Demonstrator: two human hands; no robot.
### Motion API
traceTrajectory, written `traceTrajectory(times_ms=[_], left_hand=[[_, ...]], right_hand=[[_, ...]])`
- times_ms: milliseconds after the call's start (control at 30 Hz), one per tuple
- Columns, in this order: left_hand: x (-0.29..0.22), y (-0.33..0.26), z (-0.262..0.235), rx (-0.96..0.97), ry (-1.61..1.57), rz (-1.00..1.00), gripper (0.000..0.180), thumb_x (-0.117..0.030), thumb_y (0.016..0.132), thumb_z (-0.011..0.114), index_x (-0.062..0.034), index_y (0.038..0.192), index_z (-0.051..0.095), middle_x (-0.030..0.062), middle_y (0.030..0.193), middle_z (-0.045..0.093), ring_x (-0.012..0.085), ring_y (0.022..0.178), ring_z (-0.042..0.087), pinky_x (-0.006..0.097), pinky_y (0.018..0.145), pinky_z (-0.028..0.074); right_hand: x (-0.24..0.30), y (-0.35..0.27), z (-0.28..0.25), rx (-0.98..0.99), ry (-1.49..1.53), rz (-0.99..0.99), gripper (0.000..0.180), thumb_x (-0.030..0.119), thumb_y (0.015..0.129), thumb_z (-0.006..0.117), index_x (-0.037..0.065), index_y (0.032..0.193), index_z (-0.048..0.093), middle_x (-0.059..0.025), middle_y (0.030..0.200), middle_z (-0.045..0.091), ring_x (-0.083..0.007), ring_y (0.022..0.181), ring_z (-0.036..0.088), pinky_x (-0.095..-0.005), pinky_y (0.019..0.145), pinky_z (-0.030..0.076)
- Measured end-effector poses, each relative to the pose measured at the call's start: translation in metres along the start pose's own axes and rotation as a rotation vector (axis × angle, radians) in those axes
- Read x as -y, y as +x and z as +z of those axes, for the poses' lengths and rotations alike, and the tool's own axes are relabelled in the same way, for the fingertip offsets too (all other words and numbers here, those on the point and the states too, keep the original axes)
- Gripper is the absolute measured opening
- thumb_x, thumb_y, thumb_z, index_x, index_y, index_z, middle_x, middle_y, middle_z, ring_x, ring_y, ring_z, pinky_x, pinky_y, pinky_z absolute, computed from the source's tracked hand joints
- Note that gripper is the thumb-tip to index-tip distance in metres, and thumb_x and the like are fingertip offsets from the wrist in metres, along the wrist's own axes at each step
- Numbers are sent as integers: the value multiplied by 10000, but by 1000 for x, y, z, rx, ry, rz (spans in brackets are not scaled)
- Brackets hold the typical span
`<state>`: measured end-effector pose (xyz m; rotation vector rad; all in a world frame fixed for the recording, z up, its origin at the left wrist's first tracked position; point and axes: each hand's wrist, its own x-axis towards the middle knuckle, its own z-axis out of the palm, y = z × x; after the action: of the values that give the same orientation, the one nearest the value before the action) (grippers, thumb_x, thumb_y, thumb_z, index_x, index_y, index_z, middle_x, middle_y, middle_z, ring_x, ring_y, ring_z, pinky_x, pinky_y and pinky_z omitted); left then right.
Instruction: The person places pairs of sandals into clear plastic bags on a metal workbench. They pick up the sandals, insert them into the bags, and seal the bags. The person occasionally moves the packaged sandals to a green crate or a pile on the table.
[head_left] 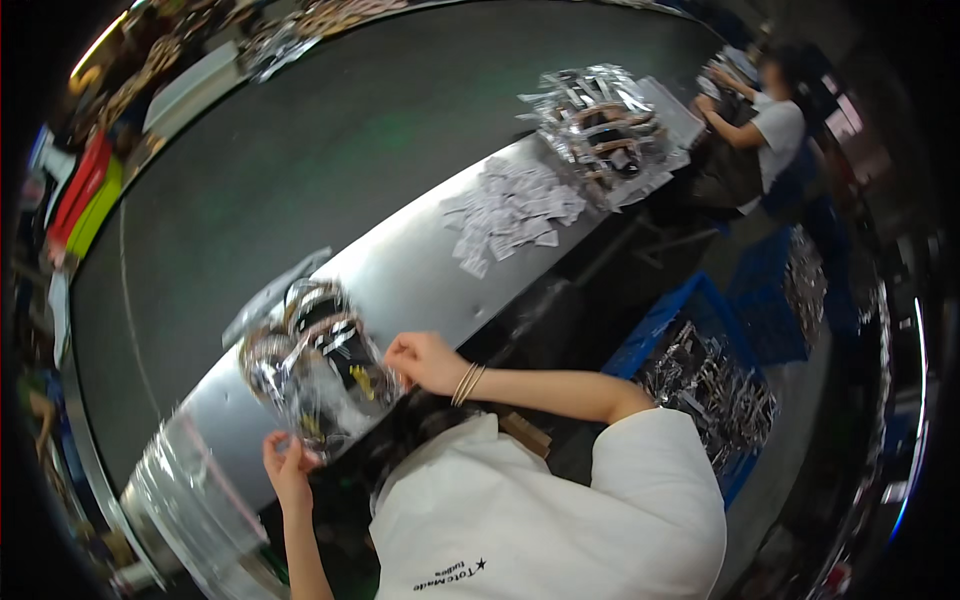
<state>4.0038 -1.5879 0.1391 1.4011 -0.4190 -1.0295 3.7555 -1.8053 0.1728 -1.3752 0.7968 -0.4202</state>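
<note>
A clear plastic bag [340, 385] lies across the near part of a metal ledge, glossy with reflections. Dark, tan and yellow shapes show through it; their kind I cannot make out. My left hand [290, 465] pinches the bag's lower left edge between thumb and fingers. At the opposite edge, my right hand [425, 362] is closed on the bag's right side, fingers curled. Rounded items with tan and dark bands [315, 305] sit just beyond the bag, also under shiny film.
The metal ledge [395, 285] runs beside a dark conveyor belt [400, 120]. Clear bags [195, 495] are stacked at lower left. White paper slips [515, 205] and a heap of bagged items [605, 125] lie farther along. Blue crates [735, 475] stand right; a co-worker [765, 125] works beyond.
</note>
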Motion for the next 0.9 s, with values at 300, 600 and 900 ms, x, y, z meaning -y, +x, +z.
traceTrajectory(times_ms=[300, 600, 900], left_hand=[[-86, 22, 187, 494, 175, 180, 391, -118, 904, 518, 72, 1232, 425, 149, 907, 661, 183, 715, 643, 246, 652, 484], [-103, 18, 305, 848, 774, 758, 616, -102, 813, 609, -1, 1358, 339, 195, 1351, 429, 349, 1296, 364, 421, 1072, 252], [-61, -38, 142, -141, 950, 605, 279, -21, 812, 574, -18, 1091, 586, 138, 1175, 580, 332, 1196, 470, 411, 994, 364]], right_hand=[[78, -49, -120, -215, 250, -112, 232, 194, 826, 693, -1, 934, 629, -41, 824, 659, -91, 742, 606, -235, 664, 495], [144, -83, -442, -758, 268, -480, 184, 191, 866, 610, 36, 964, 623, -30, 896, 634, -111, 775, 605, -289, 681, 509], [66, -24, -555, -458, 102, -108, 401, 332, 888, 557, 8, 1119, 606, -111, 1074, 627, -219, 901, 616, -358, 794, 503]])
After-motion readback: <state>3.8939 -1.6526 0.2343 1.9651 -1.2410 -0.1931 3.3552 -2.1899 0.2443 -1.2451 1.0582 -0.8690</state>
